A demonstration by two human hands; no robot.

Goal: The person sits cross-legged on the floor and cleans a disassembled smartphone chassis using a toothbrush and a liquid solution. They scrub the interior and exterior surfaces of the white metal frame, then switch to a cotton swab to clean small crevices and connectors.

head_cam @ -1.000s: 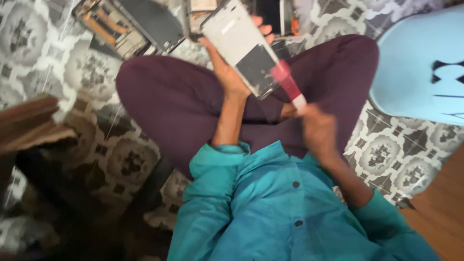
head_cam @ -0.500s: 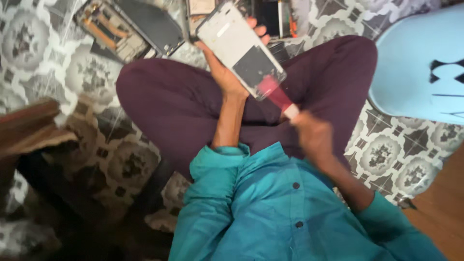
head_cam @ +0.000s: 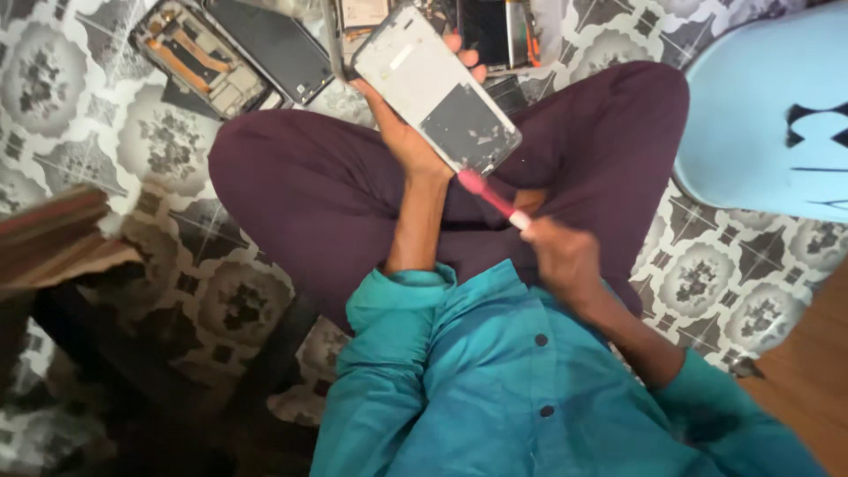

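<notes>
- Phone panel [head_cam: 437, 88], white with a dark grey patch at its lower end, sits raised over the person's crossed legs, tilted with its lower corner towards the body.
- Left hand [head_cam: 402, 132] is clamped on the panel from behind, thumb along the near edge and fingertips [head_cam: 468, 62] showing past the far edge.
- Right hand [head_cam: 561, 256] is closed around a pink-handled tool [head_cam: 495, 199], much like a toothbrush; the tool's pink tip touches the panel's lower corner, by the dark patch.
- Both hands sit near each other, joined only through tool and panel.
- Judging by its look, the panel is thin, stiff and light, likely brittle and smooth-faced, so a hold by the two long edges seems safest, away from the scuffed dark patch.
- On the patterned floor [head_cam: 79, 97] beyond the knees lie an opened phone body [head_cam: 199, 57] with its insides showing, a dark screen piece [head_cam: 269, 44] just beside it, and more phone parts [head_cam: 495, 31] behind the held panel.
- A pale blue rounded thing [head_cam: 768, 115] stands to the right.
</notes>
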